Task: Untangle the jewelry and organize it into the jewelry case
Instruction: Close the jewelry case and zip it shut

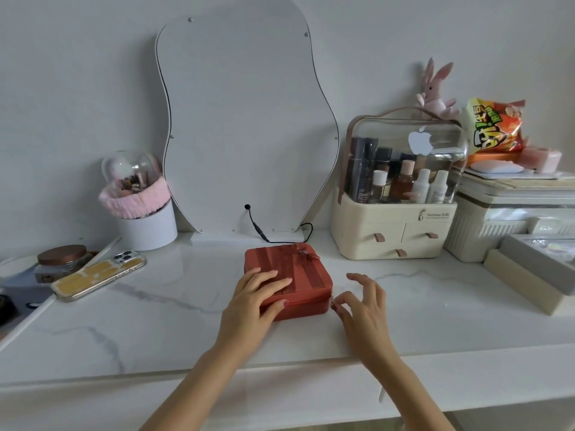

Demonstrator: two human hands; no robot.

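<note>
Jewelry case (287, 279), red and zipped shut, sits mid-bench (174, 318) under my hands.
My left hand (253, 295) lies flat on its lid; my right hand (357, 301) pinches the zipper pull (332, 301) at the corner. Tugging hard could slide the case. The organizer (393, 223) behind reads "Serious Life".

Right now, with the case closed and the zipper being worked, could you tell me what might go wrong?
1. The right hand pinches the zipper pull at the case corner; a hard tug could jam it there.
2. Only the left hand pressing on the lid steadies the case; if it lifts, the case may slide on the smooth marble top.
3. The contents are unseen; opening fast might spill tangled jewelry.
</note>
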